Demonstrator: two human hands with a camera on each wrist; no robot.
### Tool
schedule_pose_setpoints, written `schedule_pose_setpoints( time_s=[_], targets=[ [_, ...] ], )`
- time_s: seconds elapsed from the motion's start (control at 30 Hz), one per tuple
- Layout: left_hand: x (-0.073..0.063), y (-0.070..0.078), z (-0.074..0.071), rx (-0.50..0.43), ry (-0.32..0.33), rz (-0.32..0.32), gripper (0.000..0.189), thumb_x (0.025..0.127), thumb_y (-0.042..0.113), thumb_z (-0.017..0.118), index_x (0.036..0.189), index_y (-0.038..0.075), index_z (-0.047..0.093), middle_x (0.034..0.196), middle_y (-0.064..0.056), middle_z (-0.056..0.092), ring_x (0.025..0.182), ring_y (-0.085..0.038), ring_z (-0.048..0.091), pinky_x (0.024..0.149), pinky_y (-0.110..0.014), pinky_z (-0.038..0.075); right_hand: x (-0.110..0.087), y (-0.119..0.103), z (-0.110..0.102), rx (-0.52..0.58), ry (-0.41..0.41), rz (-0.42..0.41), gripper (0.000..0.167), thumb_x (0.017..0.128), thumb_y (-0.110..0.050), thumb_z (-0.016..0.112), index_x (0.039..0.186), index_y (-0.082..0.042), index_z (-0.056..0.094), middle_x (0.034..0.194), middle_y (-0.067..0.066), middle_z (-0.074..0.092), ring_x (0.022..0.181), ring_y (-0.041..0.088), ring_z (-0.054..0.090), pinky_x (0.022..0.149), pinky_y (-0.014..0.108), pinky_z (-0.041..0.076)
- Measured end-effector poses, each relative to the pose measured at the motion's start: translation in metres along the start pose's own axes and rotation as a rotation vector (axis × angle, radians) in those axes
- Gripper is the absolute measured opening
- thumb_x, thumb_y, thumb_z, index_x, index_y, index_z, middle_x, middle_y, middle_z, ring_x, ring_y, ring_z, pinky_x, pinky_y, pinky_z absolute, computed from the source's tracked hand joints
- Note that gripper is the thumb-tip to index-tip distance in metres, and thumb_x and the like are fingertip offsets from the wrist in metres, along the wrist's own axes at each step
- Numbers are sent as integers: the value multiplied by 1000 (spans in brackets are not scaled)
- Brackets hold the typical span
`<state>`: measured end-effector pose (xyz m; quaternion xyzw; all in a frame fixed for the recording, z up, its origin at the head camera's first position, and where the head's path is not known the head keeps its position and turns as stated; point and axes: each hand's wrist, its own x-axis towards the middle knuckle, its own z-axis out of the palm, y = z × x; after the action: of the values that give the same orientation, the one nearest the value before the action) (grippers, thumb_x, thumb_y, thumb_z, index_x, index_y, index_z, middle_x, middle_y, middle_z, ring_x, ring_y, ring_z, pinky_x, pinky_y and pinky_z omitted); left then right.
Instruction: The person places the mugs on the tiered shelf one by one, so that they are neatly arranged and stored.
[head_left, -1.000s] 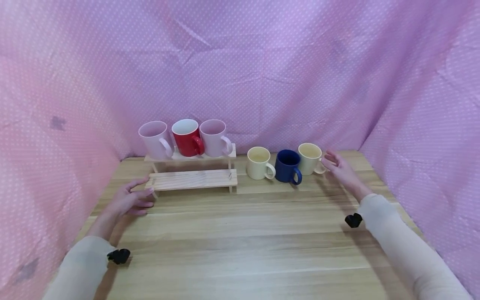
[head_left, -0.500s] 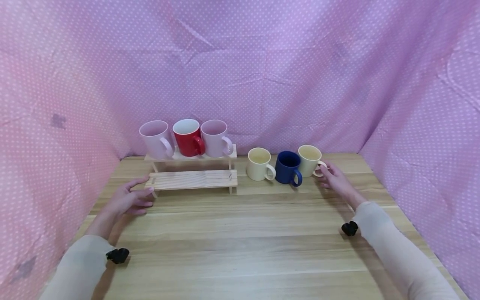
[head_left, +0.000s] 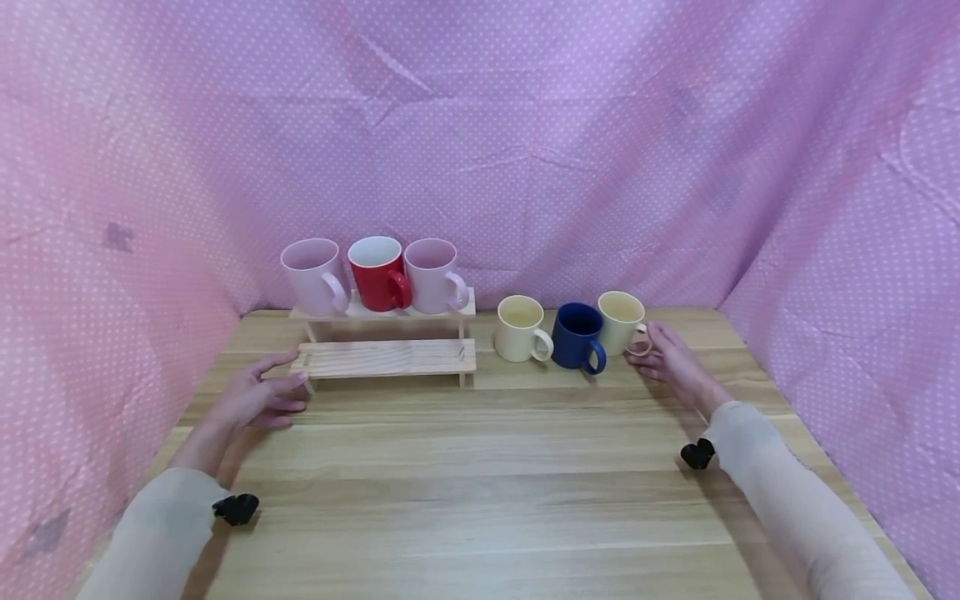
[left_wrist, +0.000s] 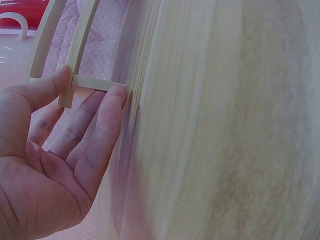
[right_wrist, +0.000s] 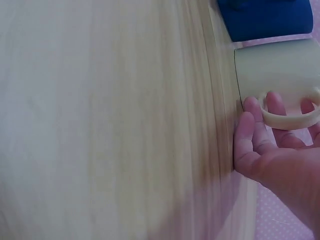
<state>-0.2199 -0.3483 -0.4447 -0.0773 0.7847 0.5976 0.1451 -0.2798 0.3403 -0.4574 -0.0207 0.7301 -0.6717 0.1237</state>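
At the left end of the lower shelf of a two-tier wooden rack point(head_left: 386, 358), my left hand point(head_left: 258, 400) holds on. In the left wrist view its thumb point(left_wrist: 62, 75) lies against the shelf's end, with fingers behind the board and at the leg. My right hand point(head_left: 671, 367) is at the handle of the rightmost cream mug point(head_left: 618, 325), which stands upright. In the right wrist view, fingers point(right_wrist: 275, 102) show behind and through the handle loop. A dark blue mug point(head_left: 576, 337) stands just left of that mug, and another cream mug point(head_left: 517, 332) is farther left.
On the rack's upper shelf stand a pale pink mug point(head_left: 309, 279), a red mug point(head_left: 375, 275) with a white inside and a second pale pink mug point(head_left: 430, 279). Behind the wooden table point(head_left: 465, 483) hangs a pink dotted cloth point(head_left: 480, 150), which also runs along both sides.
My right hand has come down and in to the handle of the rightmost cream mug, its fingers closing there. The left hand stays at the rack, and the mugs stand as before.
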Motion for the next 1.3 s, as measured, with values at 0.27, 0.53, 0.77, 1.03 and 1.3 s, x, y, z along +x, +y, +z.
schedule_pose_setpoints(
  time_s=[0.27,0.53,0.77,1.03,1.3],
  targets=[
    [0,-1,-1,-19,1,11,84,97,37,71,162,17,22,115,-8,74,88,-23,74,74,-46,63,3,-2,4,-43,-20,-9,53,109,-53,30,126,-5,46,117,10,56,111,19,64,92,31,52],
    [-1,2,-2,-15,-6,6,85,97,37,71,162,15,22,113,-1,74,87,-22,74,73,-45,63,3,0,6,-101,-3,15,68,107,-58,26,126,4,47,124,17,58,112,18,64,96,27,50],
    [-2,1,-2,0,-3,-4,84,97,37,71,162,14,22,104,-3,75,87,-22,74,75,-46,63,3,0,7,-103,-8,11,61,109,-53,25,117,2,50,119,13,60,110,18,64,96,27,50],
    [-3,1,0,2,-4,2,84,97,39,71,162,15,23,107,-5,75,88,-23,74,74,-46,63,4,0,3,-107,-14,22,65,107,-58,28,116,2,51,112,7,64,106,18,66,94,27,52],
    [-2,2,0,7,1,-7,85,97,39,71,162,16,23,103,-4,75,88,-21,74,75,-46,63,4,0,2,-78,-42,18,62,107,-57,33,115,2,53,106,5,64,103,19,67,94,30,54]
  ],
)
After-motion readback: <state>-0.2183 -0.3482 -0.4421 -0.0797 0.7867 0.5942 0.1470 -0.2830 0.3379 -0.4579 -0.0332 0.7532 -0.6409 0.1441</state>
